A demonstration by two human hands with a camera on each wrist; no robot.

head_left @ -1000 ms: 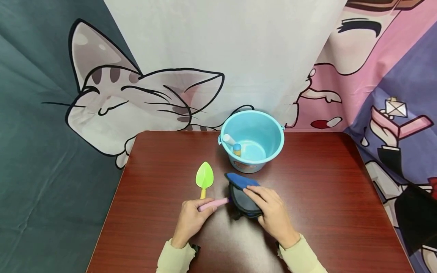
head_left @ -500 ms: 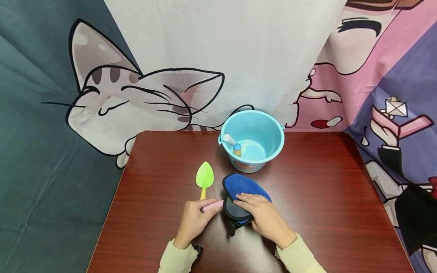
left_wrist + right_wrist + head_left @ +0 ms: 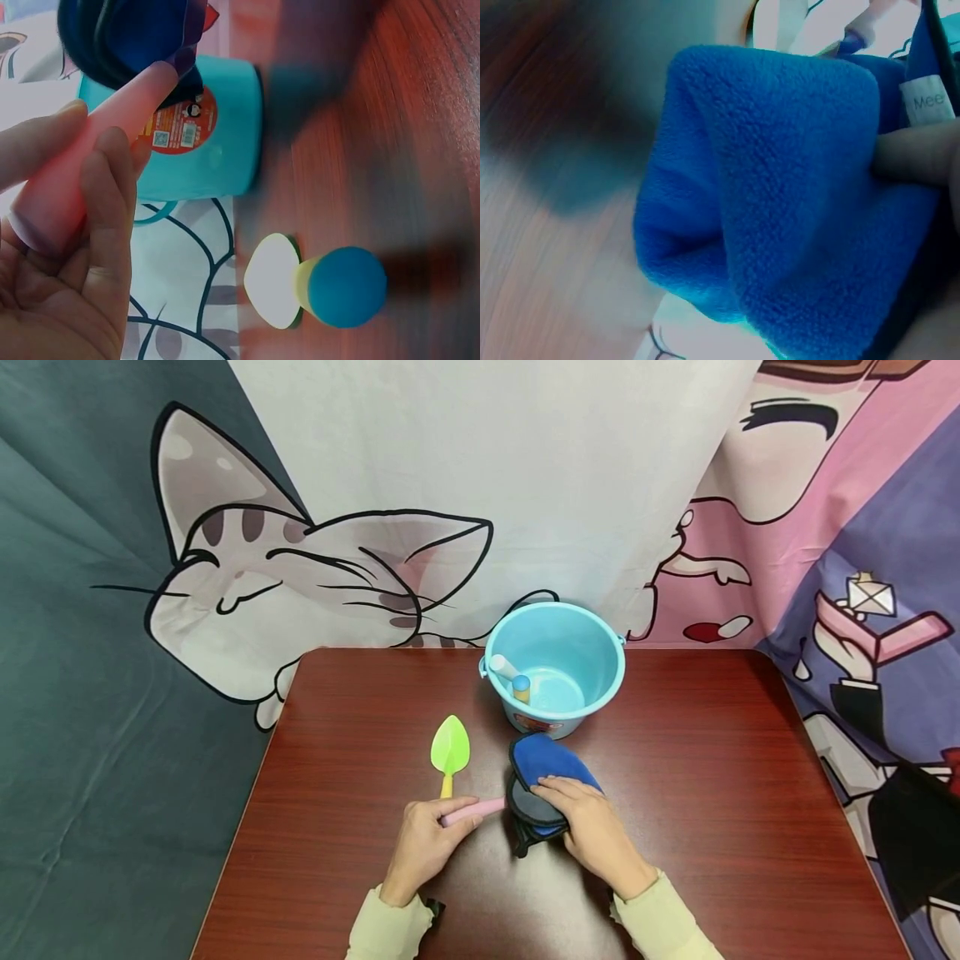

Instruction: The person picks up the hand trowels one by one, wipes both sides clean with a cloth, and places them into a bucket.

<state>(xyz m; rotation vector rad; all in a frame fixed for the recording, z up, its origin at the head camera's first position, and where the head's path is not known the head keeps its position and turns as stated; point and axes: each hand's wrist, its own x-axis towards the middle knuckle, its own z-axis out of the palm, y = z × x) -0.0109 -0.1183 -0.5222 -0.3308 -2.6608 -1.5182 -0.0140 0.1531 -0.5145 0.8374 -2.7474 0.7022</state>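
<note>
At lower centre, left hand [image 3: 422, 845] pinches the pink handle [image 3: 480, 809], right hand [image 3: 596, 831] grips the blue-and-grey cloth [image 3: 551, 763]; keeping the handle steady seems wise.

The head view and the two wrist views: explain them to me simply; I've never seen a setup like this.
There is no machine here: a person works bare-handed. The wide picture is taken from the person's head, looking forward and down; the two close ones are taken from the left and right wrists.

The left hand grips a pink handle, whose far end disappears at the folded cloth. The right hand holds that cloth, blue and grey with black edging.

On the brown table lies a green toy shovel, and behind the cloth stands a light blue bucket with two handle-like ends showing inside.
</note>
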